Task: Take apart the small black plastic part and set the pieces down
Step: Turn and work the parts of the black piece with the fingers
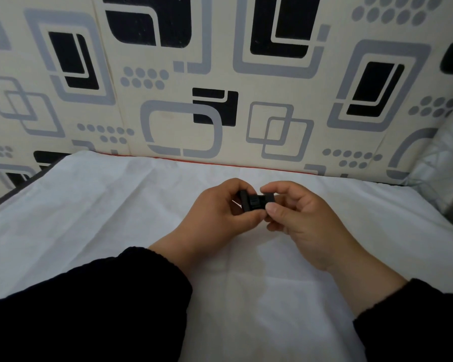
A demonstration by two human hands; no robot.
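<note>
A small black plastic part (254,201) is held in the air just above the white cloth, between both hands. My left hand (215,218) pinches its left end with thumb and fingers. My right hand (301,220) pinches its right end, thumb in front and forefinger on top. The part looks like two blocks joined by a ribbed middle; fingers hide its ends, so I cannot tell whether the pieces are still joined.
A white cloth (115,218) covers the table. A patterned wall panel (220,87) with black and grey shapes rises right behind the table's far edge. A crinkled silvery sheet (447,165) stands at the right. My black sleeves fill the bottom of the view.
</note>
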